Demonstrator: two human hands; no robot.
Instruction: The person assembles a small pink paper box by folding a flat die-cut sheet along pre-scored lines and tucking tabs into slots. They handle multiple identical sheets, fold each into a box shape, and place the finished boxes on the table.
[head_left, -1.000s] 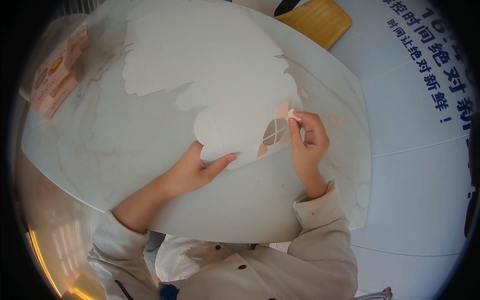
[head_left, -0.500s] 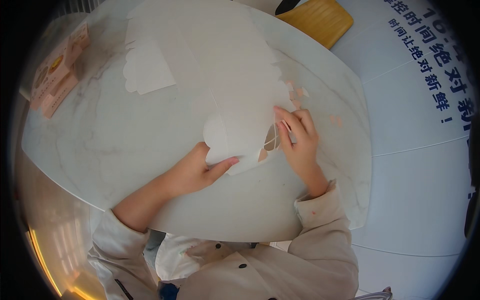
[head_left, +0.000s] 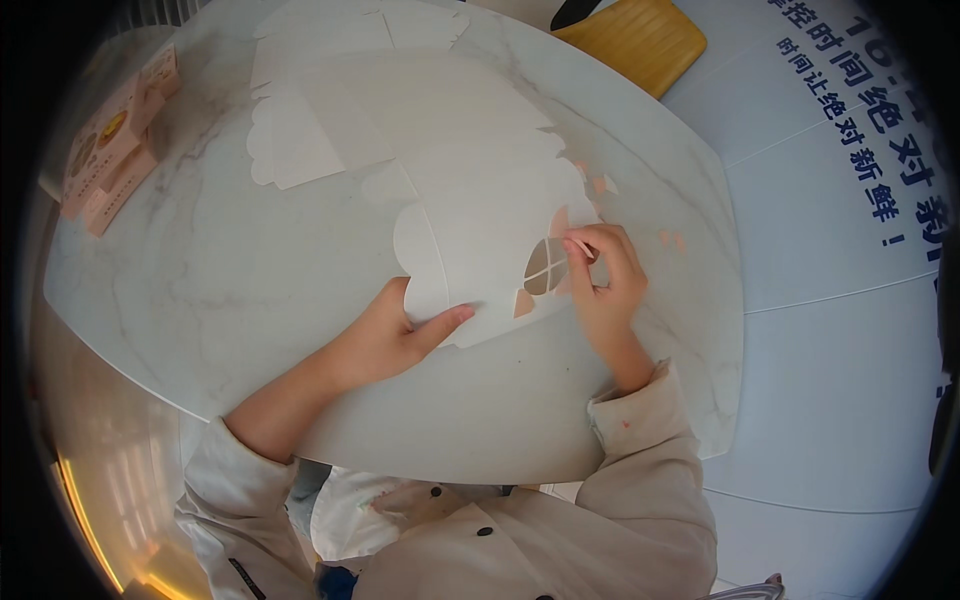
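Note:
A white flat cardboard box blank (head_left: 470, 140) with scalloped edges lies across the table before me. My left hand (head_left: 395, 330) grips its near left edge, thumb on top and fingers underneath. Near its right corner is a rounded window cut-out (head_left: 540, 268) crossed by thin white bars. Beside that opening my right hand (head_left: 610, 275) pinches a small pinkish cardboard scrap (head_left: 582, 247) between thumb and fingers. A pink cut-out flap (head_left: 524, 303) shows at the window's near left side, and further pink bits sit around the opening.
Small pink scraps (head_left: 603, 184) lie past the blank's right edge, with a few more (head_left: 671, 239) farther right. Folded pink boxes (head_left: 118, 135) stand at the far left of the marble-patterned table (head_left: 240, 260). A yellow chair (head_left: 640, 45) is beyond the far right edge.
My right hand has drawn slightly right and down, with a scrap now in its pinch. More of the barred window shows. The blank has shifted a little, uncovering another white sheet at the far end.

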